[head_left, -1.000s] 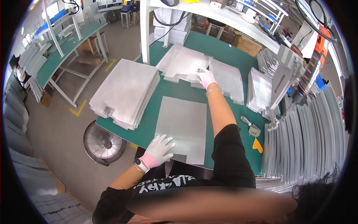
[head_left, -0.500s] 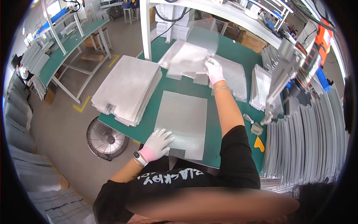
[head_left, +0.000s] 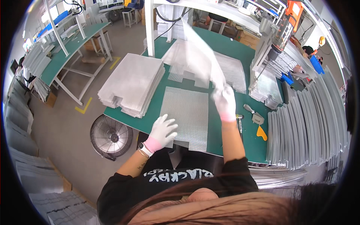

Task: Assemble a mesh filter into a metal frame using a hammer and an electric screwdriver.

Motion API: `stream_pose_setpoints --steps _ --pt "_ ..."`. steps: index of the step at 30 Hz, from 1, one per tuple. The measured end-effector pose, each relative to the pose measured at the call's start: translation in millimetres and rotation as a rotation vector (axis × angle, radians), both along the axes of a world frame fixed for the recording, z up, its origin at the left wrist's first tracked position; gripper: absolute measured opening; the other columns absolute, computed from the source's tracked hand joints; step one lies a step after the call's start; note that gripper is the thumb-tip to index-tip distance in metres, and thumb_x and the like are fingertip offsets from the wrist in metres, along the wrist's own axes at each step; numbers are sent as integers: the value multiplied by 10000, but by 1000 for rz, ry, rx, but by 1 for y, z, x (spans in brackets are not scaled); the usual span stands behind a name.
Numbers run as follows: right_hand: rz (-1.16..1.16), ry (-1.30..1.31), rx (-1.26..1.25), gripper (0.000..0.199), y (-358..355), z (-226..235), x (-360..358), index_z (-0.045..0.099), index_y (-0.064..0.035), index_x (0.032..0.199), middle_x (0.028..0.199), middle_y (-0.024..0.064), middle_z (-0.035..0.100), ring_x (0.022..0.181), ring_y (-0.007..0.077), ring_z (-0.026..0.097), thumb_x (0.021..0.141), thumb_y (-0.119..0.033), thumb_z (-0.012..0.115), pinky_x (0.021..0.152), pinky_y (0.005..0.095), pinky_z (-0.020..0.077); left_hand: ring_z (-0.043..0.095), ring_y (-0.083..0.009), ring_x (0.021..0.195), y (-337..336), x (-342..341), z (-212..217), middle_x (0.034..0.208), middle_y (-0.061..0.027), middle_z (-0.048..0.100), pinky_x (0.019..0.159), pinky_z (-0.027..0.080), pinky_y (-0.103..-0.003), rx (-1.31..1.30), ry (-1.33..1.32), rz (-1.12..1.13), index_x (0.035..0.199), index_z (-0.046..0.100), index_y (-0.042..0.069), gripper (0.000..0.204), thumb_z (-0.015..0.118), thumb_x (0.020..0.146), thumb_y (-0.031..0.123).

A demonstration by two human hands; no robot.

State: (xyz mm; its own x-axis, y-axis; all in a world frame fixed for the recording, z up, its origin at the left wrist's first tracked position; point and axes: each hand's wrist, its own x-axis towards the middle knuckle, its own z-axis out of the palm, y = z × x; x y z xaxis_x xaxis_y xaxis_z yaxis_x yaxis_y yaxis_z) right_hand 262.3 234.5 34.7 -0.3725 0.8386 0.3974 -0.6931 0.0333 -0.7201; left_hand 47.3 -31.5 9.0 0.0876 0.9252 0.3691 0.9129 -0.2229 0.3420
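Note:
A silvery mesh sheet [head_left: 186,114] with a notch in its near edge lies flat on the green table before me. My left hand [head_left: 162,130], in a white glove with a pink cuff, rests on its near left part with fingers spread. Past its right edge, my right hand [head_left: 225,102], gloved alike and slightly blurred, is closed on the corner of a thin whitish translucent sheet [head_left: 200,54]. This sheet hangs raised and slanting up to the far left, partly covering a spread of pale sheets [head_left: 173,52] behind it.
A thick stack of mesh sheets [head_left: 132,77] stands at left, below a white post [head_left: 149,33]. At right lie a scraper [head_left: 258,119], a yellow spreader [head_left: 261,132] and a long row of grey strips [head_left: 303,131]. An orange power tool [head_left: 288,26] hangs above. A fan [head_left: 112,137] stands on the floor.
My right hand has come nearer and slightly right, pulling the translucent sheet up off the far sheets. My left hand stays on the mesh sheet, its fingers spread wider. The view has shifted slightly.

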Motion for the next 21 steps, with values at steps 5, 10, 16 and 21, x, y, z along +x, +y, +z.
stream_pose_setpoints --steps 5,10,16,21 --pt "-112 -592 63 198 -136 -2 58 644 -3 1061 999 82 669 819 146 608 876 45 591 772 283 504 568 -392 1229 -23 -12 9 1356 -269 541 1065 445 -496 -71 -1852 -204 1479 311 -39 975 261 926 762" --pt "-292 -888 171 276 -183 -25 59 692 1 1133 937 51 680 787 86 613 872 21 605 737 220 505 676 -203 830 -36 -5 19 1138 -166 681 799 546 -308 -220 -1266 203 1472 347 -51 682 631 945 275" --pt "-429 -1172 233 375 -187 -22 47 676 -4 1208 824 76 676 618 79 517 837 -56 668 609 234 467 633 -151 654 -29 -4 5 891 -59 708 664 521 -288 -205 -595 385 1444 413 -5 684 698 838 134" --pt "-463 -1182 291 347 -183 -27 43 687 -5 1171 844 88 689 614 110 524 831 -71 679 625 254 482 647 -196 684 -21 -14 -1 831 -63 674 665 524 -331 -270 -470 352 1427 430 -3 692 729 832 185"
